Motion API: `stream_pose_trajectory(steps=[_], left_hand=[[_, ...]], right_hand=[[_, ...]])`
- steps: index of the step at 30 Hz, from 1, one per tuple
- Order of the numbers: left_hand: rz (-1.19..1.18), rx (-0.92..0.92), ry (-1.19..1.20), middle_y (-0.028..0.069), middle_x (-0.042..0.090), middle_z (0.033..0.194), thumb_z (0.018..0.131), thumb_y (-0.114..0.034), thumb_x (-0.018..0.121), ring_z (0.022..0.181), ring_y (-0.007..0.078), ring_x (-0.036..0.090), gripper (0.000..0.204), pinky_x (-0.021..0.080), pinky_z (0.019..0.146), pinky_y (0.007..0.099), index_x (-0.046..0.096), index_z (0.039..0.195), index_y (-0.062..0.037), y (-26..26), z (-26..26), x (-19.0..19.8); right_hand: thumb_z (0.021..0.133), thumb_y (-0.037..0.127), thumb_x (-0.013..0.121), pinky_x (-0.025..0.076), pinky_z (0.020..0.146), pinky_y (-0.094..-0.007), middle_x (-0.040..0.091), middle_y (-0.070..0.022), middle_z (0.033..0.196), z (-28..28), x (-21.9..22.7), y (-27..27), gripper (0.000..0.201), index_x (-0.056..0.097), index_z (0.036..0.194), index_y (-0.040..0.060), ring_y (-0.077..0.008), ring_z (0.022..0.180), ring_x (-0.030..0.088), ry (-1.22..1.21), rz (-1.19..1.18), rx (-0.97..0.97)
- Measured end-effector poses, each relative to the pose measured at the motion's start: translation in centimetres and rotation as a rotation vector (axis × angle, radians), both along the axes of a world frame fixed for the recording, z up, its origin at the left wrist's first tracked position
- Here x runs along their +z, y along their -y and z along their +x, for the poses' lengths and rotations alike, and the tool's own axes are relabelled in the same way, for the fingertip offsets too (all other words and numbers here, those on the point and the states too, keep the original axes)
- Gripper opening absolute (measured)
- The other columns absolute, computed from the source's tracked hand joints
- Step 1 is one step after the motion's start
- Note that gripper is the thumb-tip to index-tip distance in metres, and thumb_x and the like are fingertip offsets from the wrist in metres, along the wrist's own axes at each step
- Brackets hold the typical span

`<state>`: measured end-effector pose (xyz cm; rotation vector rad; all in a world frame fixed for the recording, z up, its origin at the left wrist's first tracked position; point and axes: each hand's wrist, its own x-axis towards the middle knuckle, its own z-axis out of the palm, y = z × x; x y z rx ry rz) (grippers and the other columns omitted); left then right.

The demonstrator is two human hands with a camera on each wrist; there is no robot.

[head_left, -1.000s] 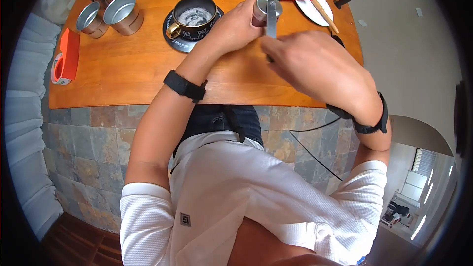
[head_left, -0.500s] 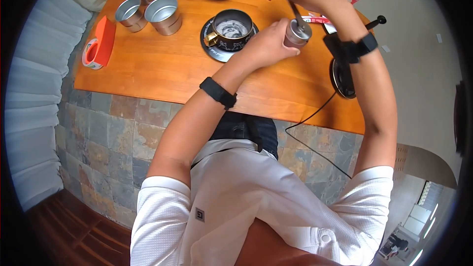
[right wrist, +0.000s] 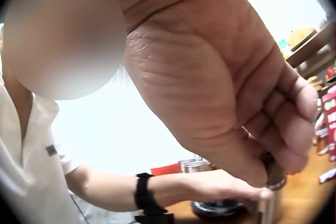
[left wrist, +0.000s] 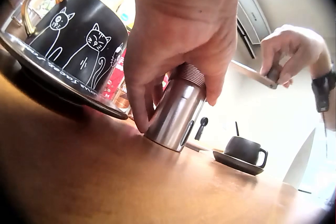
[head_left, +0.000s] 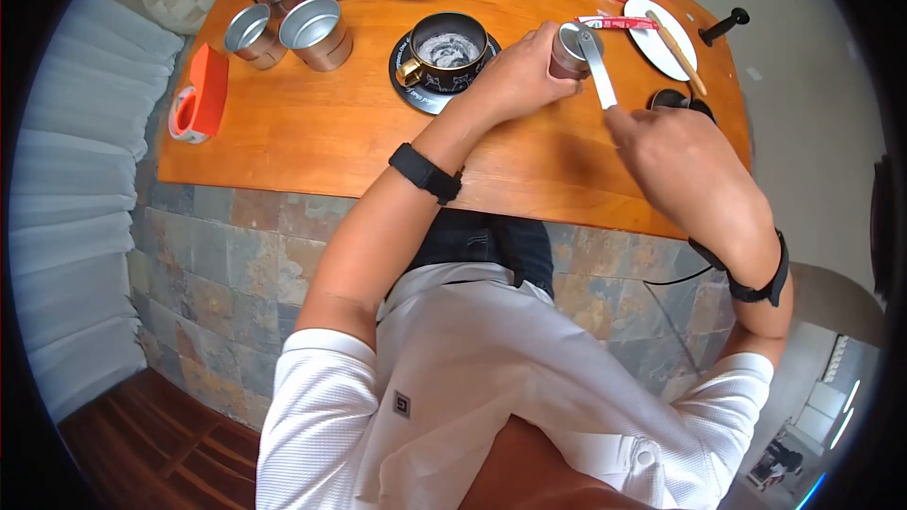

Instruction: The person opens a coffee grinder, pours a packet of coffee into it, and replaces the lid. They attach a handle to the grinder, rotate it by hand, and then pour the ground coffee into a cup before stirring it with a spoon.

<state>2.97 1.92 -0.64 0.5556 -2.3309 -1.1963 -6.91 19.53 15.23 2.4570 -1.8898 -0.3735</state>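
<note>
Risks, IMO: L grip is the weak pt. Your left hand (head_left: 520, 76) wraps the upper body of the grinder (left wrist: 176, 113), fingers one side, thumb opp., lower metal bare. If you push the crank arm (head_left: 602, 78) harder than that hold resists, the body could twist or tip, since the load sits out at the arm's end, well off the body's axis. Smooth metal prob. won't help; dry or sweaty skin could slip.

Your right hand (head_left: 694, 165) pinches the knob (left wrist: 274, 71) btwn thumb and fingers, R fingers curled. Pulling up or sideways on it could lift the base or work the arm loose. Can't tell how firmly it's seated, nor if the base bears fully on the table (head_left: 312, 132); looks v. close to it at least.

Also: cat cup (head_left: 444, 81) on its saucer (left wrist: 63, 79) is just beside your L hand. If the grinder lurches that way, knuckles could knock it, poss. spill. Red stick packet (head_left: 619, 24) and white plate (head_left: 652, 42) are near the far R side; a wide swing could clip them.

Position: grinder upright-ish, inside L fingers, top clear of them; knob at R fingertips, arm bridging the two hands.
</note>
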Motion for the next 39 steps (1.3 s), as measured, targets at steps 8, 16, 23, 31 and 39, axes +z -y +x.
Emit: stream_pose_trajectory(steps=[8, 16, 23, 31, 39], left_hand=[[0.058, 0.085, 0.306, 0.0217, 0.055, 0.137, 0.082, -0.025, 0.076, 0.130, 0.0327, 0.051, 0.058, 0.044, 0.102, 0.0392, 0.053, 0.131, -0.0052, -2.4, 2.6, 6.7], [0.093, -0.049, -0.112, 0.0131, 0.068, 0.106, 0.081, -0.013, 0.077, 0.092, 0.0213, 0.067, 0.058, 0.054, 0.083, 0.0338, 0.044, 0.127, 0.0013, 0.0, -0.6, -0.4], [0.086, -0.011, -0.064, 0.0138, 0.066, 0.114, 0.082, -0.015, 0.078, 0.101, 0.0203, 0.066, 0.059, 0.053, 0.088, 0.0337, 0.045, 0.128, -0.0028, -0.6, -0.3, 0.7], [0.047, 0.040, -0.028, 0.0160, 0.065, 0.118, 0.082, -0.017, 0.079, 0.110, 0.0251, 0.065, 0.062, 0.050, 0.095, 0.0366, 0.045, 0.132, -0.0028, -0.9, 0.1, 1.5], [0.158, -0.025, -0.067, 0.0185, 0.063, 0.118, 0.083, -0.024, 0.075, 0.108, 0.0289, 0.064, 0.048, 0.049, 0.094, 0.0378, 0.051, 0.119, -0.0023, -0.8, 0.2, 1.6]], right_hand=[[0.081, 0.006, 0.065, 0.051, 0.064, -0.0472, 0.064, -0.0192, 0.071, 3.6, -1.0, 8.9, 0.012, 0.061, 0.091, -0.0006, -0.0386, 0.072, 0.065, 0.284, -0.115, 0.255], [0.084, 0.007, 0.058, 0.055, 0.071, -0.0464, 0.070, -0.0254, 0.088, -1.4, -2.2, 18.4, 0.020, 0.071, 0.093, -0.0047, -0.0405, 0.083, 0.069, 0.112, -0.257, 0.074], [0.085, 0.010, 0.065, 0.052, 0.071, -0.0499, 0.067, -0.0219, 0.087, -11.4, -4.6, 15.4, 0.013, 0.065, 0.093, -0.0002, -0.0402, 0.084, 0.066, 0.091, -0.365, -0.202], [0.086, 0.007, 0.062, 0.051, 0.072, -0.0499, 0.067, -0.0212, 0.081, -6.7, 0.1, 2.0, 0.011, 0.065, 0.092, -0.0006, -0.0409, 0.081, 0.066, 0.095, -0.093, -0.383], [0.086, 0.011, 0.063, 0.051, 0.067, -0.0480, 0.066, -0.0211, 0.080, -0.1, 0.8, 2.2, 0.015, 0.067, 0.097, 0.0015, -0.0377, 0.078, 0.066, 0.284, 0.093, 0.047]])
